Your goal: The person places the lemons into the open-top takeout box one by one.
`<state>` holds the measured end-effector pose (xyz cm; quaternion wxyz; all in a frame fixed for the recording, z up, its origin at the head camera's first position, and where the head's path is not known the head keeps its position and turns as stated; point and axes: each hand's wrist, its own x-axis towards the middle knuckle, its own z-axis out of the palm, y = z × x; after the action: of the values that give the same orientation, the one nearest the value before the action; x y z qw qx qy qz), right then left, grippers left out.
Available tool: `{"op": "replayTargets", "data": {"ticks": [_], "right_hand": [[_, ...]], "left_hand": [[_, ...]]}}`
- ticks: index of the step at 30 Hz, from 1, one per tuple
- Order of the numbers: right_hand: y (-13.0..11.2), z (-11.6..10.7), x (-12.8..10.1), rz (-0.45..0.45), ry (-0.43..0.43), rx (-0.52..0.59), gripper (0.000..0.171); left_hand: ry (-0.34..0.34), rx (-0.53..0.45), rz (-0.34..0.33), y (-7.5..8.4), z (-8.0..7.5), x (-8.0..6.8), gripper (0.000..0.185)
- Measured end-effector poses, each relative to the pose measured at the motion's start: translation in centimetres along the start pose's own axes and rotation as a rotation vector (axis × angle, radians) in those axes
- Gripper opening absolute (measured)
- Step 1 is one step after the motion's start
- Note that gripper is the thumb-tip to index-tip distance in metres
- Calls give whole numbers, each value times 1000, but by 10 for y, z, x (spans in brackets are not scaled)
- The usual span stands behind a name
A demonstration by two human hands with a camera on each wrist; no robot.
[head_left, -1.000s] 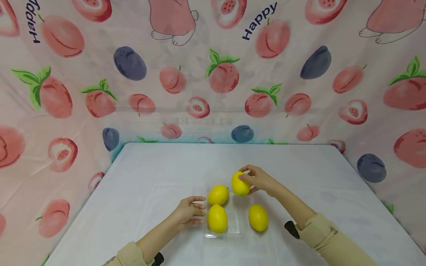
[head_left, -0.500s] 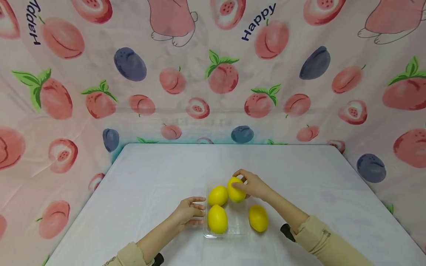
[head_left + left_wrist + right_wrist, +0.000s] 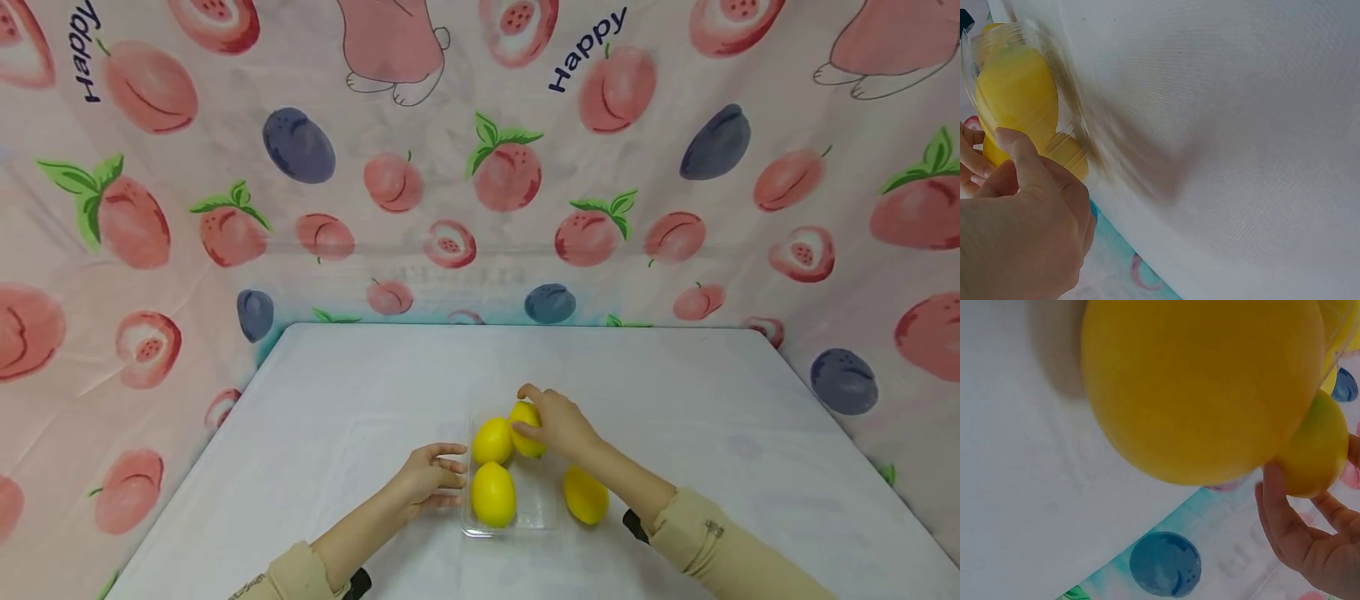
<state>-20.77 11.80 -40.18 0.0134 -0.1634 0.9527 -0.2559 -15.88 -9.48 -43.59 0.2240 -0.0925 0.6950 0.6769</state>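
Head view, lower centre of the frame: the right hand (image 3: 558, 427) is gripping a yellow lemon (image 3: 525, 427) with curled fingers at the far right corner of a clear plastic tray (image 3: 538, 508) on the white counter (image 3: 360, 392). The left hand (image 3: 429, 477) is resting relaxed fingers against the tray's left edge, two lemons (image 3: 492, 467) are sitting inside, and a fourth lemon (image 3: 586, 495) is lying just right of the tray.
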Motion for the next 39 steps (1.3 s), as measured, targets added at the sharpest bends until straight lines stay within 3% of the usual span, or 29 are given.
{"op": "replayTargets", "data": {"ticks": [9,13,20,26,33,39], "right_hand": [[-5,5,-7,-37,63,-77,38],[-7,6,-12,-42,43,-99,42],[-14,1,-16,18,-73,-31,62],[-13,1,-16,-26,-46,-106,62],[-9,5,-17,3,-57,-129,60],[-3,12,-17,-60,-51,-203,60]], "left_hand": [[2,7,-7,-1,1,-1,46],[3,3,-9,-2,0,-2,46],[3,8,0,-2,-1,-2,47],[-3,0,7,1,-1,-2,49],[-5,-11,5,0,-2,-2,49],[3,-13,1,0,-2,-1,50]]}}
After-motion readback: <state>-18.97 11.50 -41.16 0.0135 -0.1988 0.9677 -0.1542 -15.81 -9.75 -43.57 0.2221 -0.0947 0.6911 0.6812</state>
